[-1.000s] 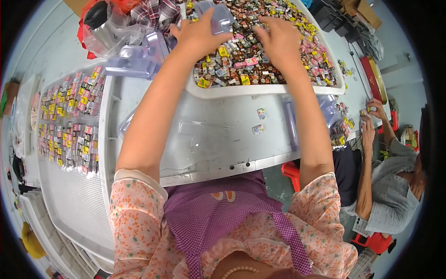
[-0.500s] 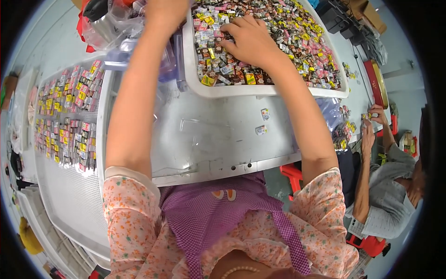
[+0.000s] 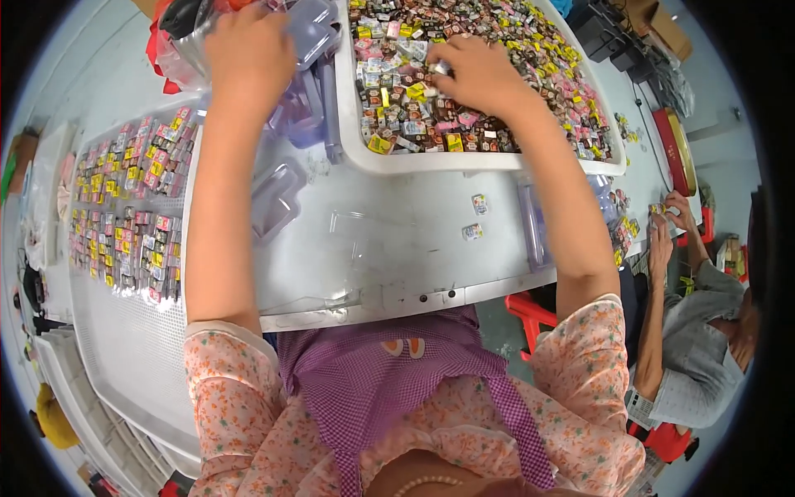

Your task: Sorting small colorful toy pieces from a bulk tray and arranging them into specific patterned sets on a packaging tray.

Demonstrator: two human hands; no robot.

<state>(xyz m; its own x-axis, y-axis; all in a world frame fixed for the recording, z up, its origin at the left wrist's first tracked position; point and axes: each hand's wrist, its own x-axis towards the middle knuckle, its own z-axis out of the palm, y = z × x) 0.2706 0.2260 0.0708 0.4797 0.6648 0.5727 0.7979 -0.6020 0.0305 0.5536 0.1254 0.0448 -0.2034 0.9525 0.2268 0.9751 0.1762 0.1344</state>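
Observation:
My left hand (image 3: 248, 60) is over clear plastic cases and a bag at the far left. Its fingers point away and their tips are partly hidden, so I cannot tell whether they grip anything. A clear plastic case (image 3: 311, 33) sits right beside it. My right hand (image 3: 480, 76) reaches into a white tub (image 3: 489, 162) heaped with small wrapped pieces (image 3: 414, 128) in brown, yellow, pink and white. Its thumb and fingers are closed on a small white packet (image 3: 442, 68). Two similar white packets (image 3: 473, 232) lie on the table (image 3: 397, 265) before me.
Left of me, a white mesh tray (image 3: 124, 348) holds rows of filled clear cases (image 3: 124, 244). More clear plastic cases (image 3: 277, 199) lie beside my left forearm. A co-worker's hands (image 3: 662, 236) work at the right, near a red-and-gold tin (image 3: 675, 149).
My left hand has moved left and nearer, uncovering clear plastic cases. My right hand has shifted right within the tub, and a white packet now shows in its fingers.

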